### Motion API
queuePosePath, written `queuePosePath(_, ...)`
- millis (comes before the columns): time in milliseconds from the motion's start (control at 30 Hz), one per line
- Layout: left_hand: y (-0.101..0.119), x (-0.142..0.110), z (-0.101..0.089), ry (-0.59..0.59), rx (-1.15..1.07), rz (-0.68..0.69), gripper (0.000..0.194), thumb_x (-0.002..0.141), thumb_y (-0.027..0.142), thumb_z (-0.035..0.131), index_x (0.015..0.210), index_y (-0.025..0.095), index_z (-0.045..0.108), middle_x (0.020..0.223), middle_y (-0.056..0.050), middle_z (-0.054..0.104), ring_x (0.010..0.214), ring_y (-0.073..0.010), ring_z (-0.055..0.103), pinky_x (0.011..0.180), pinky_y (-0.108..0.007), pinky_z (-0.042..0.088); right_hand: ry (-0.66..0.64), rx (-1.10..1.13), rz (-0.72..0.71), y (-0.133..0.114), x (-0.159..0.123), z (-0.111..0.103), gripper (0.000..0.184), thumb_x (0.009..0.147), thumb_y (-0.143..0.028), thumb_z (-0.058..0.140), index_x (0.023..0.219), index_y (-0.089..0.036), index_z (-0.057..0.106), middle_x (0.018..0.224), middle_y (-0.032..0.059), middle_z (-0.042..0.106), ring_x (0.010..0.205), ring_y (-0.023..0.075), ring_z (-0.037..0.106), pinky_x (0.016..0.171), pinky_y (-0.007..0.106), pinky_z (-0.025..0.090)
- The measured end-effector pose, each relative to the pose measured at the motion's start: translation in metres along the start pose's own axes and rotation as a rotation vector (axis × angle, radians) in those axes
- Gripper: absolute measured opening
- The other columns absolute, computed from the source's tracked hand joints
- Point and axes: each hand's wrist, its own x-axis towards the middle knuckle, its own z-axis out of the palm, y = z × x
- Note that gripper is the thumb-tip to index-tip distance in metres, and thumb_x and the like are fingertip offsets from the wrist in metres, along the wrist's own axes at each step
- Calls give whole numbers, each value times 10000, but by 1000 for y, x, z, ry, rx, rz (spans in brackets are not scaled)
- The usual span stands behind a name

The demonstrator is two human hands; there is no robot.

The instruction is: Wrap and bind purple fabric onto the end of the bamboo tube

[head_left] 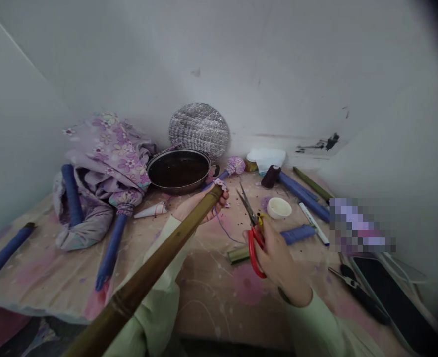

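Note:
A long olive bamboo stick (159,255) runs from the lower left up to the middle of the view. My left hand (194,204) is closed around its far end, the fingers curled beneath it. A small piece of pink-purple flowered fabric (221,185) sits at that end by my fingertips. From there a blue thread (222,225) hangs down to the table. My right hand (276,253) grips red-handled scissors (254,225), whose blades point up toward the stick's end and stand slightly apart. Below the blades lies a short green bamboo piece (239,255).
A dark pan (179,171) stands at the back near a silver round mat (199,130). Flowered cloth (111,153) with blue-wrapped sticks lies left. A white bowl (279,208), thread spool (271,177), marker (313,224), pliers (353,283) and phone (386,297) are on the right.

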Motion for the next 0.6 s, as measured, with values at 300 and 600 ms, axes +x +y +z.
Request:
queuePosePath(300,-23,10,0,47,388,231,209,743,295,693,731,90,655,688,-50,661,589,-96,596,567,-183,456,-232,858,268,-16,4,33,377,666,-536,665,718,-197,506,465,-89,388,352,44,212,359,211,151)
queuePosePath(600,-37,-3,18,50,558,353,319,683,392,727,800,103,657,642,-20,617,555,-96,552,527,-205,418,-184,945,147,-16,-2,38,314,750,-489,617,760,-175,604,592,-9,508,496,95,398,446,226,269)
